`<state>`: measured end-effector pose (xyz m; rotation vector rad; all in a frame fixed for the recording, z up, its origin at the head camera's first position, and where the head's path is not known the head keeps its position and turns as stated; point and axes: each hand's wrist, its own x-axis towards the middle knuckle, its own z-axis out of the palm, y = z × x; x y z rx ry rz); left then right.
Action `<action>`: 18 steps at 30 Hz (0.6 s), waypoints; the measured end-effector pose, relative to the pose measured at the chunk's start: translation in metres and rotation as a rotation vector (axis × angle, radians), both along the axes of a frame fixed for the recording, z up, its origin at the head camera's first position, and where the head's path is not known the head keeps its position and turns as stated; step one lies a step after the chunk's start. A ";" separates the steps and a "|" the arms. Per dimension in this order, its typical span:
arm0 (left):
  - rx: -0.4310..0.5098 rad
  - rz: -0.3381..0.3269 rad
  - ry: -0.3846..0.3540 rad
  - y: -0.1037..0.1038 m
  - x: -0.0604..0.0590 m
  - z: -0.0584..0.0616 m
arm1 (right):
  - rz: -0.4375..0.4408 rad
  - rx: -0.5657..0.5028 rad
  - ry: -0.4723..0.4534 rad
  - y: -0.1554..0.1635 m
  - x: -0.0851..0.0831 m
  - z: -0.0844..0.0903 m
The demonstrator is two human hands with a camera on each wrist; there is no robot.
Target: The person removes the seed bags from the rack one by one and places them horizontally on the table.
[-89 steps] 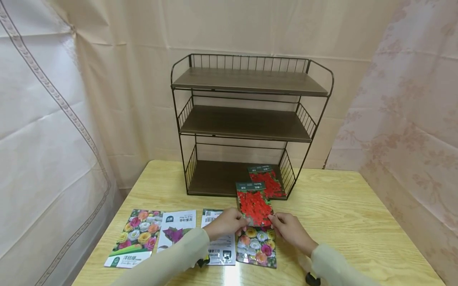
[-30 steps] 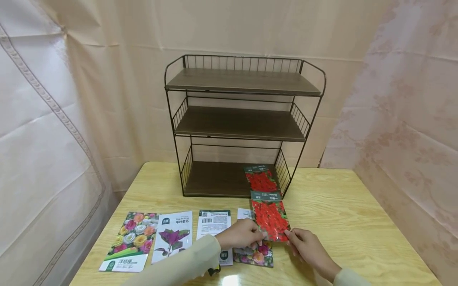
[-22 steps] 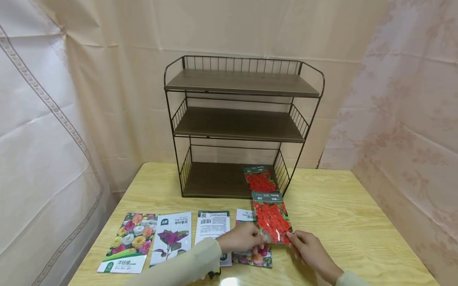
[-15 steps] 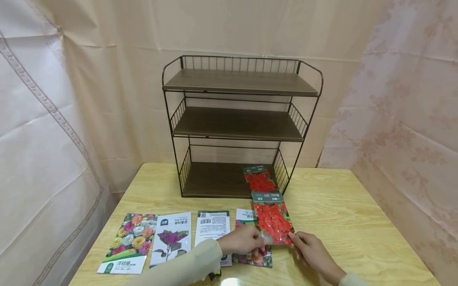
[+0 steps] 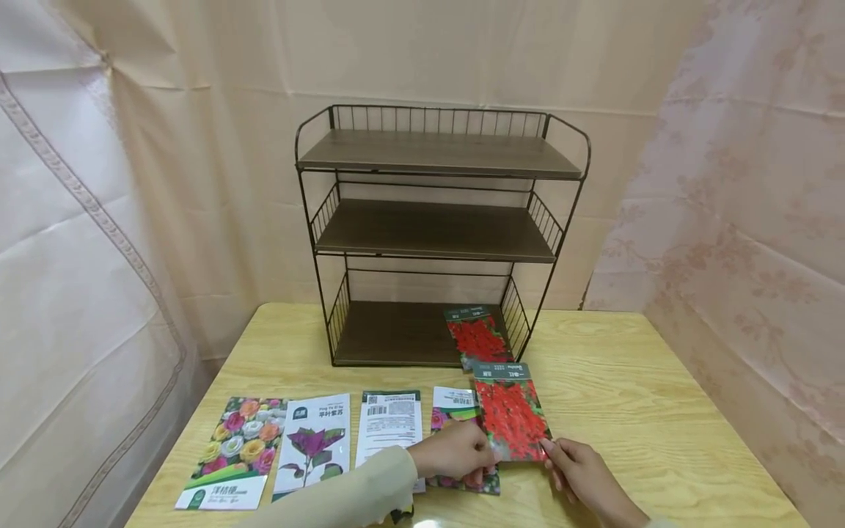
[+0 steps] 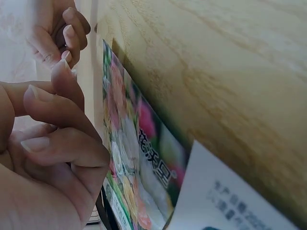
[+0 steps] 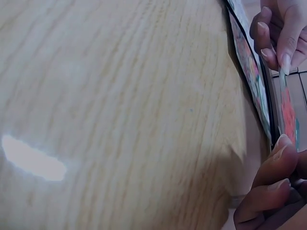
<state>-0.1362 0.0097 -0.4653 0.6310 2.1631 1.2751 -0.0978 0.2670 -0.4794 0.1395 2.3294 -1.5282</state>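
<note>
Red-flowered seed packet is pinched at its near bottom corners by both hands; left hand on the left corner, right hand on the right, fingers curled onto the edge; it's lifted just above the wooden table, over a mixed-flower packet; its long axis runs away from the person toward the wire shelf rack, where a matching red packet lies on the bottom tier; both hands look about equally near, forearms low, reaching forward.
</note>
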 end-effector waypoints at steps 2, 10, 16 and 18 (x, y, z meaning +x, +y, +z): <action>-0.036 -0.006 0.032 0.002 0.001 0.000 | 0.010 -0.007 0.000 0.002 0.002 -0.001; -0.170 -0.015 0.169 0.011 0.001 0.001 | 0.008 -0.013 0.005 0.009 0.004 -0.003; -0.255 -0.061 0.262 0.017 0.001 -0.001 | -0.003 -0.003 -0.005 0.014 0.006 -0.005; -0.284 -0.089 0.289 0.019 0.001 -0.001 | 0.003 -0.009 -0.011 0.017 0.007 -0.006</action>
